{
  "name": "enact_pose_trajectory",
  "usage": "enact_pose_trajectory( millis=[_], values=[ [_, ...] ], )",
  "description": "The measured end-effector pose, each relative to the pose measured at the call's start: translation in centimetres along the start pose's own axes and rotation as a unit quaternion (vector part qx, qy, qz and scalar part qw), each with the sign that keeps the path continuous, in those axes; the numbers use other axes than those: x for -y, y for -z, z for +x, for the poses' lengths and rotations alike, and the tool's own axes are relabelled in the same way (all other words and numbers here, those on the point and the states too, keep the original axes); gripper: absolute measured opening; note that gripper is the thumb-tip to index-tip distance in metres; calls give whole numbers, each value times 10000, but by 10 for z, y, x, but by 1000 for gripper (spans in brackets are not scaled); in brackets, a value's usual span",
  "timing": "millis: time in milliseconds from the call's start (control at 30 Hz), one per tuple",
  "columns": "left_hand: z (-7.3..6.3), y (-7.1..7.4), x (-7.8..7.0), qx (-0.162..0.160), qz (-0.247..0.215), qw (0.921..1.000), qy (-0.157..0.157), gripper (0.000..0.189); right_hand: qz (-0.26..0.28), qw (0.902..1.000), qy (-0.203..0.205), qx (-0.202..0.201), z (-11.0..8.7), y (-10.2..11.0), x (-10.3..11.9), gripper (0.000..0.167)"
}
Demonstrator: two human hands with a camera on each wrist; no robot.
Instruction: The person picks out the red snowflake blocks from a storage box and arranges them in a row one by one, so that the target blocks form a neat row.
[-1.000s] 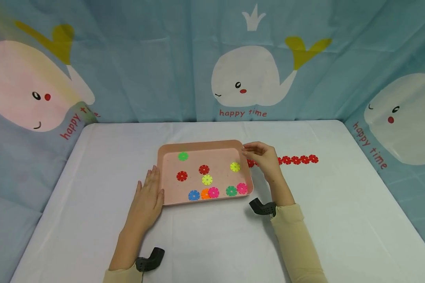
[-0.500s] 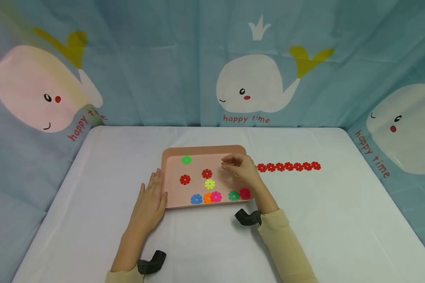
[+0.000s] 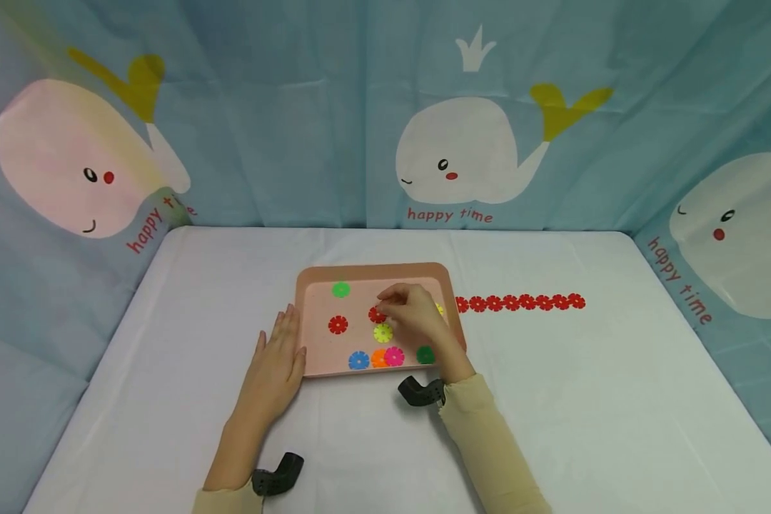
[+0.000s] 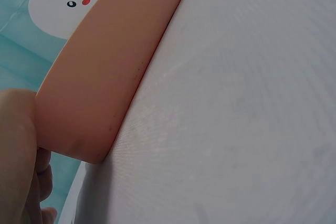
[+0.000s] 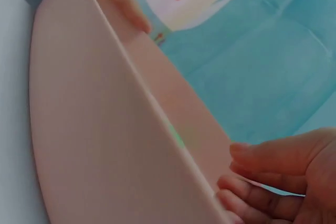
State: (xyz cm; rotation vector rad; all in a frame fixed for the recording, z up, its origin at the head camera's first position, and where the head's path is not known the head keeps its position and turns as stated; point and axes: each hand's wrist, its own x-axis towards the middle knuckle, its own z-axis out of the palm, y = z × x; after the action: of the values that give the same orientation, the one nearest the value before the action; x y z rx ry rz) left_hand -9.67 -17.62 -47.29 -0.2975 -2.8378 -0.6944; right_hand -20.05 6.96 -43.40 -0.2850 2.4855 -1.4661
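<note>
My left hand (image 3: 271,375) rests flat against the left side of a shallow pink tray (image 3: 300,300), its fingers straight along the rim. Over the middle of the tray hovers my right hand (image 3: 414,314), with thumb and fingers bent and slightly apart. Just below its fingertips lies a red notched plastic disc (image 3: 375,315), partly covered by the hand. Another red disc (image 3: 338,325) is to the left, and a yellow disc (image 3: 383,333) sits close under the hand. In the right wrist view, the right fingers (image 5: 252,153) appear beyond the tray wall with nothing visible between them.
Right of the tray, a straight row of several red discs (image 3: 511,303) lies on the white tablecloth (image 3: 604,414). Inside the tray are also a light green disc (image 3: 341,289), a blue disc (image 3: 358,360), an orange disc (image 3: 379,358), a pink disc (image 3: 395,356) and a dark green disc (image 3: 425,355).
My right hand has moved left from the tray's right rim, beside the red row, to above the red disc in the middle. The left hand has stayed against the tray.
</note>
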Motion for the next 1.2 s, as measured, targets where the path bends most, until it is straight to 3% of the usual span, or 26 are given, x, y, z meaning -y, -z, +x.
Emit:
enact_pose_trajectory(
  millis=[133, 667, 900, 1200],
  values=[
    [1, 0, 0, 18, -6, 10000, -12, 60, -235, 9996, -33, -128, 1, -3, -1, 17],
    [2, 2, 0, 4, -45, 10000, -62, 59, -625, 9977, -262, 53, 7, -13, -5, 22],
    [3, 2, -1, 5, -1, 10000, -35, 59, -1342, 9908, -162, -86, 8, -14, -4, 27],
    [2, 1, 0, 37, 29, 10000, 19, 60, -1360, 9906, -156, -67, 8, -13, -5, 23]
  ],
)
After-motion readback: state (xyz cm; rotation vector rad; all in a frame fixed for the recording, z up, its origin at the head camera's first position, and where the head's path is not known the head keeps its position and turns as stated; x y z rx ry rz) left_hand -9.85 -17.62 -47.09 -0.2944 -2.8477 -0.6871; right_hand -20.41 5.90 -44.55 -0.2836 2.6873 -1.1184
